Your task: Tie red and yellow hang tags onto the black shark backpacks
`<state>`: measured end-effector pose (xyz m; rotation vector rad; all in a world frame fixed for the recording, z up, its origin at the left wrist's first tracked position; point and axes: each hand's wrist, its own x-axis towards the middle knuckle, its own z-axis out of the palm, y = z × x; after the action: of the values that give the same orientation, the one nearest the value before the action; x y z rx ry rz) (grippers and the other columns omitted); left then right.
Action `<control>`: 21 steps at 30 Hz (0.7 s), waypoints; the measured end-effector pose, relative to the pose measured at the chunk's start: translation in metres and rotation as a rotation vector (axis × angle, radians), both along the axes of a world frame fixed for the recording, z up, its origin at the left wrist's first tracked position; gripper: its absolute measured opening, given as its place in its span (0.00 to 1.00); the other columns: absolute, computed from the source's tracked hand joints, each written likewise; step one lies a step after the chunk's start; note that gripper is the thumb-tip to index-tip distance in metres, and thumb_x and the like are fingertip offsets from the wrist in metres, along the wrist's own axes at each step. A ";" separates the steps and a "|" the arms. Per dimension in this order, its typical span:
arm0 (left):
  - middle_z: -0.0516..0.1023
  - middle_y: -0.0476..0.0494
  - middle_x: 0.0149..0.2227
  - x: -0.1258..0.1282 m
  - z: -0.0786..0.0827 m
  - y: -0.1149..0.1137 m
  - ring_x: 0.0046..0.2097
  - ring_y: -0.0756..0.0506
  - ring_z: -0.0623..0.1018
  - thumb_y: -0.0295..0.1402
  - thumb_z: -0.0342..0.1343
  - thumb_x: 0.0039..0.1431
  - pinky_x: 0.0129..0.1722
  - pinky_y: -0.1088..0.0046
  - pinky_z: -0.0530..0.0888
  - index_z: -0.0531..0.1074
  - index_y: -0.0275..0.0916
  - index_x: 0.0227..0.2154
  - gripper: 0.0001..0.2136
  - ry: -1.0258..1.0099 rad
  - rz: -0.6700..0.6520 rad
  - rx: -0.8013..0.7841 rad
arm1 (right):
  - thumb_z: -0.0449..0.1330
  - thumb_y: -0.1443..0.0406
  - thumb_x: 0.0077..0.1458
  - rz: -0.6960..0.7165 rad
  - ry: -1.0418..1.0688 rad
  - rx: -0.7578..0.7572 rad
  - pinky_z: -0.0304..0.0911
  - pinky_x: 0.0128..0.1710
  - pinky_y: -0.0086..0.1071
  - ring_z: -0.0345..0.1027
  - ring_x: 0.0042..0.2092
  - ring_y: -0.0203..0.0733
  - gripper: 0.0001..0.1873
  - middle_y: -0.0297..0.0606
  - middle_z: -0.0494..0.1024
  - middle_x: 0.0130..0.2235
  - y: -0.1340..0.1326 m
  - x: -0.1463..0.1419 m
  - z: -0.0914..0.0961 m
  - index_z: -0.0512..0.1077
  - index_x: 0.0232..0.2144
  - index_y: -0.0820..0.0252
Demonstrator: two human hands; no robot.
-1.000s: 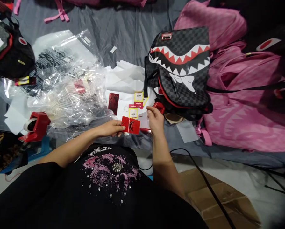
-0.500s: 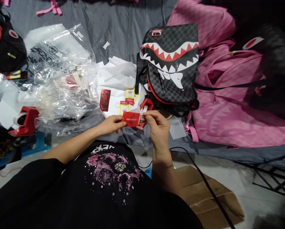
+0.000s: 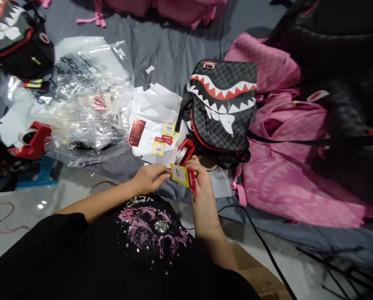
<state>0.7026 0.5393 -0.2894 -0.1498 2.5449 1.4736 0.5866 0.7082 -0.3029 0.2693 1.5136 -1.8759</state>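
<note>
A yellow-and-red hang tag point(image 3: 180, 175) with a barcode label sits between my two hands, above the table's front edge. My right hand point(image 3: 202, 177) grips its right end in closed fingers. My left hand point(image 3: 150, 178) is at the tag's left edge, thumb and forefinger apart; any contact there is hard to make out. Just beyond, more yellow-and-red tags point(image 3: 158, 148) and a shiny red card point(image 3: 137, 132) lie on white paper sheets point(image 3: 156, 102). A red tape dispenser point(image 3: 186, 151) stands right behind my right hand.
A black checkered backpack point(image 3: 222, 108) with a shark-mouth print lies right of the papers, pink backpacks point(image 3: 286, 175) beyond it. Clear plastic bags point(image 3: 89, 104) cover the left side, near another red tape dispenser point(image 3: 33, 141). A black cable point(image 3: 261, 237) hangs at front right.
The tag has turned from its red face to its yellow barcode face. My left hand's fingers have parted from their pinch on it, while my right hand has come to hold its right end.
</note>
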 end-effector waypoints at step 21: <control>0.64 0.27 0.56 -0.082 -0.153 -0.117 0.60 0.32 0.65 0.34 0.72 0.42 0.61 0.59 0.59 0.60 0.30 0.56 0.39 -0.359 0.779 -0.316 | 0.73 0.55 0.43 -0.207 -0.166 0.011 0.53 0.18 0.20 0.57 0.22 0.27 0.22 0.24 0.63 0.25 -0.033 -0.006 0.011 0.68 0.35 0.55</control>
<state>0.6203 0.4224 -0.4421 -1.4393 2.4837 1.0519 0.5811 0.6752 -0.2919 0.5924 1.4281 -1.9508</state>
